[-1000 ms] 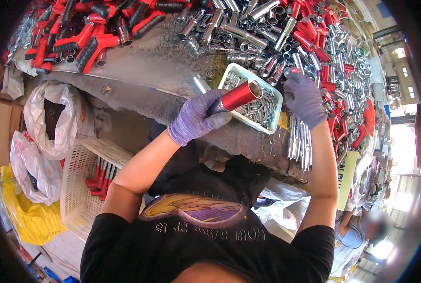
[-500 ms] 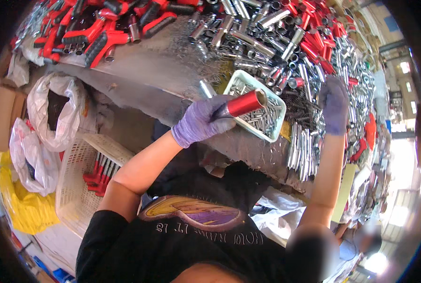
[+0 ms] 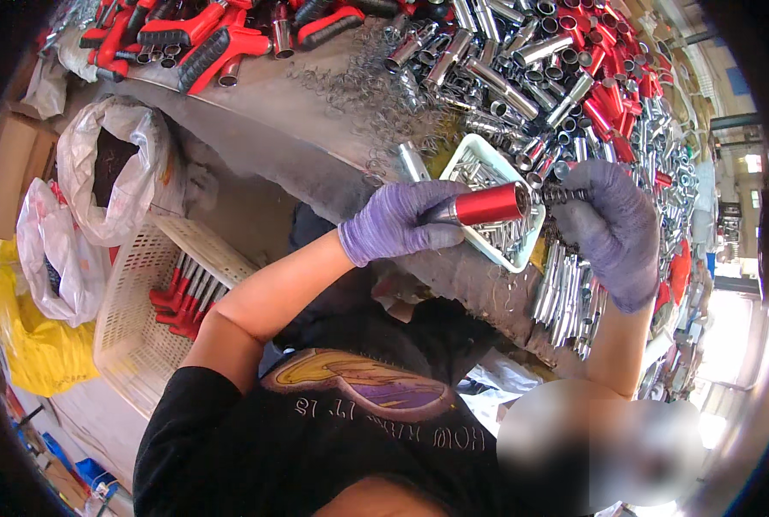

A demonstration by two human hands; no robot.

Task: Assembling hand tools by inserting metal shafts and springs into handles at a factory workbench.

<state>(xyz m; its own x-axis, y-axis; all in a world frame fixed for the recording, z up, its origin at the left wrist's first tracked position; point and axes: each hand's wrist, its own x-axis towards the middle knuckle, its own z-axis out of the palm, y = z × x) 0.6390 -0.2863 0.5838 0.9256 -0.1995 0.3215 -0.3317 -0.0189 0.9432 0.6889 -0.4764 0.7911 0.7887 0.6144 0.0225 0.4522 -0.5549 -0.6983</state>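
Observation:
My left hand point(image 3: 406, 222), in a purple knit glove, is wrapped round a short metal tube with a glossy red sleeve point(image 3: 490, 205). The tube lies nearly level, its open mouth toward my right. My right hand point(image 3: 615, 228), gloved alike, pinches a dark coil spring point(image 3: 565, 196) between thumb and fingers. The spring's free end is at the tube's mouth; whether it has entered cannot be made out. Beneath the tube is a pale green plastic tray point(image 3: 535, 234) of small metal pins. Beside my left hand a bare silver tube point(image 3: 414, 161) stands on the bench.
Red-and-black handles point(image 3: 216, 56) lie at the far left of the bench point(image 3: 255, 129). Chrome tubes point(image 3: 496, 86) and red sleeves point(image 3: 608, 112) are heaped farther right. Slim metal rods point(image 3: 565, 289) lie below my right hand. A white basket point(image 3: 126, 345) and plastic sacks point(image 3: 104, 177) stand at left.
My right hand has come back from the pile by the tray toward the tube, now with a spring in its fingers. My left hand and the red-sleeved tube have shifted slightly right.

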